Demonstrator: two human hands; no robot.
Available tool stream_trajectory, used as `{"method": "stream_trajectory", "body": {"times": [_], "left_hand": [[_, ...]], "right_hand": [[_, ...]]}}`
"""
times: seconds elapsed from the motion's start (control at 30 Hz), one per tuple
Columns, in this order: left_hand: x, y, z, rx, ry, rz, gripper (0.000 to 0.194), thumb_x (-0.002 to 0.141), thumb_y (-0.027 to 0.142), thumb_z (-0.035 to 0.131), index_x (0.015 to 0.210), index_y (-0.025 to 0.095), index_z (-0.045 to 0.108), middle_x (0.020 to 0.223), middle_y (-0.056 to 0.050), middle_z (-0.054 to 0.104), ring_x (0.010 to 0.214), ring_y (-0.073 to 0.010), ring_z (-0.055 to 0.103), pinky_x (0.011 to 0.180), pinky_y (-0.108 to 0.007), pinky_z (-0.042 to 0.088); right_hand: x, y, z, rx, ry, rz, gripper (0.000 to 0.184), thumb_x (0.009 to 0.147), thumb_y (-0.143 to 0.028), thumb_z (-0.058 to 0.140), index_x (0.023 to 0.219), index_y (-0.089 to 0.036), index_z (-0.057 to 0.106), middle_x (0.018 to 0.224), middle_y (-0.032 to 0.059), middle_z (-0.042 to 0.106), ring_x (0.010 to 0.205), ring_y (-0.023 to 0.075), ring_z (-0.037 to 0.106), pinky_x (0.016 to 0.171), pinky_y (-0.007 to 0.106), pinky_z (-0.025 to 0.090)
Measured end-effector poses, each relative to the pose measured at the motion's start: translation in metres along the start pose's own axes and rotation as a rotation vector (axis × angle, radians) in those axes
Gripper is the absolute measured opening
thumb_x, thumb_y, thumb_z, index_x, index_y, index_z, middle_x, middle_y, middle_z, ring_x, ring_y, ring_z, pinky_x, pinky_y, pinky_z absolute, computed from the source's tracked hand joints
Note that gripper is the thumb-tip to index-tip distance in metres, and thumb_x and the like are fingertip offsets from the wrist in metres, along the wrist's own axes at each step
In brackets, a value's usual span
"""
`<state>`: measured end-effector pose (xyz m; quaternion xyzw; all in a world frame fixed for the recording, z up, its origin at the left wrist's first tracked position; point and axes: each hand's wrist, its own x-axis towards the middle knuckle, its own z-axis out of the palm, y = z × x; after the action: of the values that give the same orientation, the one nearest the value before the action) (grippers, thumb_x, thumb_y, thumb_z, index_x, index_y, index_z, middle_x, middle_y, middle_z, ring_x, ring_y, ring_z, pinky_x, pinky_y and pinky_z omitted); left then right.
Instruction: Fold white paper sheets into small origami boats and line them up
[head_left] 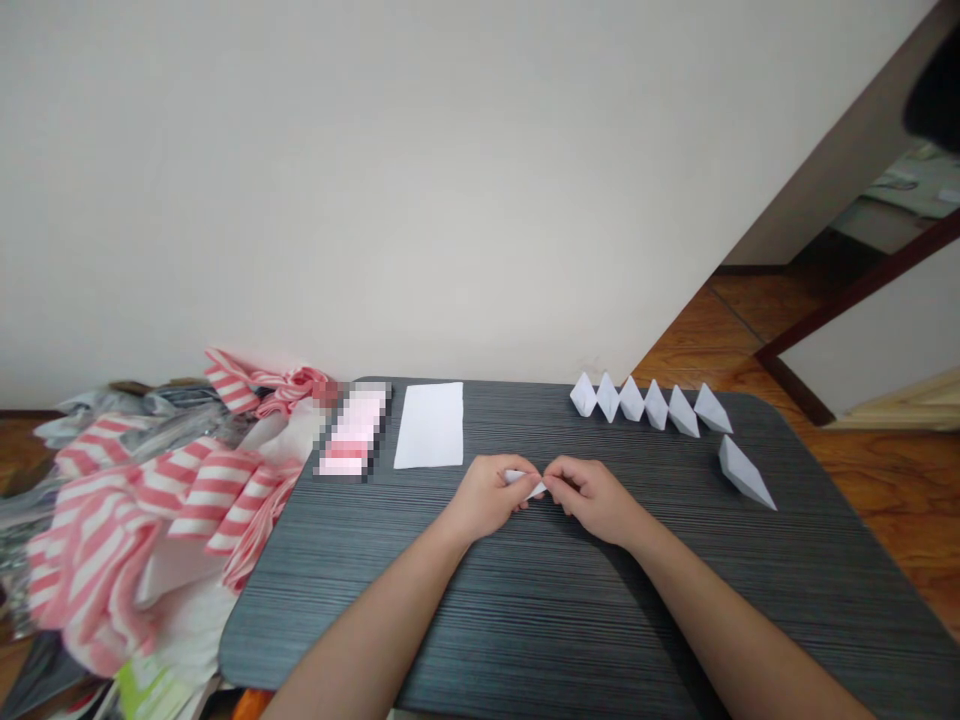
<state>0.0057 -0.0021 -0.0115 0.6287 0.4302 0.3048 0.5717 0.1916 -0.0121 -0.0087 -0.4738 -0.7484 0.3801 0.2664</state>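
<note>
Over the middle of the dark table, my left hand (496, 495) is closed around a small folded piece of white paper (535, 489). My right hand (589, 497) pinches the same paper at its right end, fingertips almost meeting those of the left. Most of the folded paper is hidden by my fingers, so its full shape cannot be made out. Beyond my left hand lies a flat white sheet stack or sheet of paper (430, 425). To the right of my right hand, a folded paper boat (744, 473) sits apart, pointed at its near end.
Several folded paper boats (632, 400) stand in a row along the far right of the table (570, 620). A pixelated flat object (352, 430) lies at the far left. Red-and-white striped cloth (112, 540) is heaped beside the table's left edge. A wall (450, 200) rises behind.
</note>
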Motion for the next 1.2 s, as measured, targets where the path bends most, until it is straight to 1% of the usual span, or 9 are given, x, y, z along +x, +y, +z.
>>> {"method": "stream_trajectory", "body": {"times": [0.3,0.43,0.6,0.77,0.83,0.9,0.97,1.07,1.2], "left_hand": [[-0.0005,0.0026,-0.0011,0.018,-0.003,-0.014,0.026,0.082,0.035,0.050,0.080,0.014,0.065,0.071,-0.005,0.065,0.052,-0.0094,0.053,0.050,-0.019,0.042],[0.0001,0.0006,-0.0014,0.000,-0.002,-0.008,0.026,0.082,0.036,0.050,0.079,0.014,0.064,0.070,-0.005,0.064,0.051,-0.0088,0.053,0.048,-0.019,0.041],[0.0005,-0.0016,-0.0007,-0.041,0.034,-0.021,0.028,0.082,0.038,0.051,0.080,0.014,0.063,0.069,-0.004,0.064,0.050,-0.0088,0.053,0.047,-0.019,0.041],[0.0015,-0.0041,-0.0006,-0.089,0.050,-0.045,0.029,0.080,0.041,0.053,0.086,0.014,0.060,0.069,-0.004,0.064,0.049,-0.0091,0.054,0.045,-0.019,0.041],[0.0021,-0.0042,-0.0010,-0.140,0.067,-0.053,0.030,0.081,0.042,0.052,0.092,0.015,0.058,0.070,-0.004,0.064,0.048,-0.0090,0.053,0.043,-0.019,0.040],[0.0023,-0.0032,-0.0015,-0.197,0.059,-0.045,0.030,0.082,0.041,0.050,0.095,0.015,0.055,0.073,-0.005,0.065,0.048,-0.0088,0.053,0.042,-0.019,0.040],[0.0021,-0.0015,-0.0019,-0.218,0.036,-0.032,0.028,0.083,0.040,0.049,0.091,0.014,0.055,0.076,-0.005,0.066,0.048,-0.0083,0.054,0.043,-0.018,0.040],[0.0017,0.0008,-0.0022,-0.194,0.024,-0.030,0.027,0.083,0.039,0.049,0.084,0.013,0.055,0.076,-0.006,0.066,0.049,-0.0079,0.053,0.045,-0.018,0.040],[0.0014,0.0013,-0.0024,-0.183,0.023,-0.038,0.027,0.083,0.039,0.048,0.083,0.013,0.056,0.076,-0.005,0.066,0.049,-0.0080,0.054,0.046,-0.019,0.040]], "right_hand": [[0.0008,-0.0007,0.0000,-0.036,0.032,-0.021,0.016,0.085,-0.019,0.047,0.072,-0.017,0.056,0.060,-0.0019,0.056,0.055,0.0107,0.052,0.054,0.021,0.037],[-0.0003,0.0022,0.0004,0.018,0.022,0.020,0.020,0.087,-0.023,0.046,0.071,-0.017,0.056,0.057,-0.0022,0.056,0.050,0.0101,0.051,0.050,0.021,0.037],[-0.0029,0.0032,-0.0019,0.075,0.000,0.069,0.022,0.088,-0.026,0.044,0.071,-0.017,0.055,0.057,-0.0019,0.056,0.048,0.0097,0.051,0.048,0.020,0.038],[-0.0014,0.0009,-0.0022,0.078,0.033,0.051,0.023,0.088,-0.026,0.044,0.068,-0.018,0.052,0.055,-0.0029,0.053,0.047,0.0095,0.050,0.049,0.020,0.038],[-0.0008,0.0017,-0.0022,0.092,0.058,0.063,0.023,0.089,-0.026,0.044,0.068,-0.018,0.051,0.054,-0.0033,0.052,0.047,0.0094,0.049,0.048,0.020,0.037],[-0.0010,0.0036,-0.0026,0.108,0.086,0.077,0.023,0.089,-0.027,0.043,0.069,-0.018,0.050,0.055,-0.0033,0.052,0.047,0.0093,0.049,0.048,0.021,0.038],[-0.0015,0.0055,-0.0031,0.122,0.102,0.088,0.022,0.089,-0.027,0.043,0.070,-0.018,0.050,0.055,-0.0033,0.052,0.047,0.0094,0.048,0.048,0.021,0.038],[-0.0021,0.0070,-0.0038,0.145,0.092,0.102,0.022,0.089,-0.028,0.043,0.070,-0.018,0.050,0.054,-0.0036,0.050,0.046,0.0094,0.047,0.048,0.021,0.038],[-0.0017,0.0066,-0.0042,0.179,0.056,0.105,0.023,0.089,-0.029,0.043,0.069,-0.018,0.050,0.055,-0.0030,0.051,0.046,0.0093,0.047,0.048,0.021,0.038]]}}
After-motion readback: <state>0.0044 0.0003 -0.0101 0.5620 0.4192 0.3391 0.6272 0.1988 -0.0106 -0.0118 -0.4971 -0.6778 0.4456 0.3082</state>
